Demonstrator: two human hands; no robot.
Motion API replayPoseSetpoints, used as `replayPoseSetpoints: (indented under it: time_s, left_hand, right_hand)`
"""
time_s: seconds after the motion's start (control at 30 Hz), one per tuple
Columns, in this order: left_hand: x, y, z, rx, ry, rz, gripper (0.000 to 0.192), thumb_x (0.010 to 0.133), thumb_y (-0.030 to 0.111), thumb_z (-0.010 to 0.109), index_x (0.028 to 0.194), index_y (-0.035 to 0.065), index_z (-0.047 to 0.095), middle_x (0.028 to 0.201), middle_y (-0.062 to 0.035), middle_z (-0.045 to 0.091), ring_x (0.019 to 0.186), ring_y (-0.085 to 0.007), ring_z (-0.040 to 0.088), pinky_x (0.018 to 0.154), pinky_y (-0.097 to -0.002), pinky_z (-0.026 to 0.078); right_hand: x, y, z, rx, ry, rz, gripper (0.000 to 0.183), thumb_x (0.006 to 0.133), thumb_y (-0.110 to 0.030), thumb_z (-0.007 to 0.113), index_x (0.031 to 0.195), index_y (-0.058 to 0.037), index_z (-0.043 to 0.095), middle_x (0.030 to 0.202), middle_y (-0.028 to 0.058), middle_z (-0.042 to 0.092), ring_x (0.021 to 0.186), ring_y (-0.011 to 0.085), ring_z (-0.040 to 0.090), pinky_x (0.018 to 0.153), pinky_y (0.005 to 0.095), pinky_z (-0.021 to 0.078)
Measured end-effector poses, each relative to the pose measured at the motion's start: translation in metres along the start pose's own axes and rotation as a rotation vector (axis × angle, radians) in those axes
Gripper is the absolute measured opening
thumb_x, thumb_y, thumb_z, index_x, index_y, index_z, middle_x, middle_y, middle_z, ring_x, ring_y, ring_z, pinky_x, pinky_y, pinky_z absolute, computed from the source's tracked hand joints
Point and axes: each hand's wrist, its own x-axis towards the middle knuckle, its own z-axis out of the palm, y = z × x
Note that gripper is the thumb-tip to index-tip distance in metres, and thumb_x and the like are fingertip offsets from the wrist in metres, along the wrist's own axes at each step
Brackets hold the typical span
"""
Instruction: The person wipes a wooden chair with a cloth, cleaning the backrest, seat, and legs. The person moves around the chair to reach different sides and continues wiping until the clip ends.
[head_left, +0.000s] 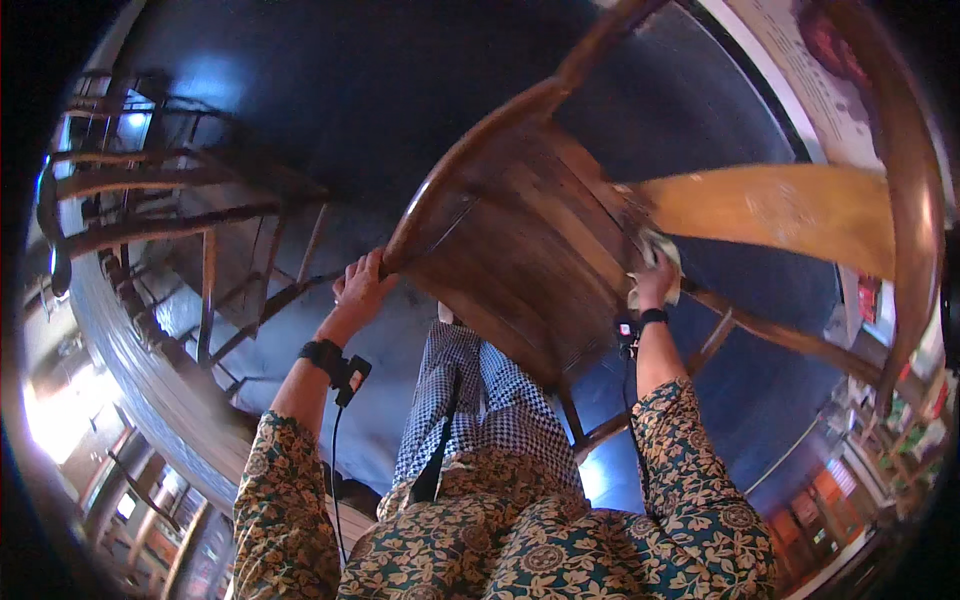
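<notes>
A dark brown wooden armchair (517, 247) stands before me, its slatted seat facing up towards the camera. My left hand (365, 285) grips the end of its curved armrest (450, 169). In my right hand (654, 283) is a pale cloth (664, 251), pressed against the seat's far right edge, close to where the backrest begins. The lighter yellow-brown back splat (772, 214) rises to the right and carries a carved round motif. A curved top rail (911, 202) runs along the right side of the view. The palm under the cloth is hidden.
More wooden chairs (202, 195) stand at the left, beside a long wooden table (161, 375) whose edge curves down the left side. The floor (360, 82) is dark and shiny. A wall with a printed panel (795, 67) is at the upper right. Cables hang from both wrists.
</notes>
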Motion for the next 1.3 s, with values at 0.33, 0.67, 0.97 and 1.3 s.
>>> replayPoseSetpoints:
  time_s: [0.33, 0.67, 0.97, 1.3]
  left_hand:
    - [-0.024, 0.034, 0.009, -0.004, 0.046, 0.035, 0.049, 0.091, 0.031, 0.057, 0.134, 0.0139, 0.040, 0.133, -0.0133, 0.046, 0.130, -0.0346, 0.033, 0.107, -0.0622, 0.014]
    - [-0.005, 0.051, 0.028, -0.048, 0.089, 0.068, 0.050, 0.090, 0.031, 0.057, 0.135, 0.0140, 0.041, 0.130, -0.0120, 0.047, 0.131, -0.0331, 0.032, 0.104, -0.0659, 0.016]
    - [-0.010, 0.037, 0.038, -0.005, 0.134, 0.035, 0.050, 0.090, 0.033, 0.057, 0.133, 0.0154, 0.043, 0.127, -0.0102, 0.048, 0.129, -0.0314, 0.034, 0.102, -0.0664, 0.017]
    - [-0.006, 0.046, 0.032, 0.008, 0.081, 0.040, 0.050, 0.088, 0.038, 0.057, 0.130, 0.0139, 0.047, 0.126, -0.0147, 0.050, 0.120, -0.0324, 0.044, 0.094, -0.0626, 0.032]
  right_hand:
    - [0.000, 0.016, 0.050, -1.271, -0.770, 0.272, 0.042, 0.084, -0.034, 0.059, 0.114, -0.0048, 0.059, 0.115, 0.0134, 0.063, 0.103, 0.0253, 0.061, 0.085, 0.0375, 0.0484]
    - [0.063, -0.142, 0.267, -0.325, -0.616, -0.302, 0.049, 0.089, -0.034, 0.058, 0.126, -0.0041, 0.051, 0.122, 0.0178, 0.056, 0.114, 0.0319, 0.051, 0.098, 0.0435, 0.0392]
    - [-0.071, -0.042, 0.193, -0.354, -0.619, -0.071, 0.043, 0.086, -0.017, 0.057, 0.128, -0.0087, 0.050, 0.129, 0.0232, 0.048, 0.117, 0.0394, 0.047, 0.097, 0.0461, 0.0400]
    - [-0.225, 0.077, 0.022, -1.353, -1.442, -0.134, 0.066, 0.081, -0.021, 0.064, 0.140, -0.0115, 0.037, 0.143, 0.0127, 0.039, 0.129, 0.0306, 0.038, 0.106, 0.0438, 0.0328]
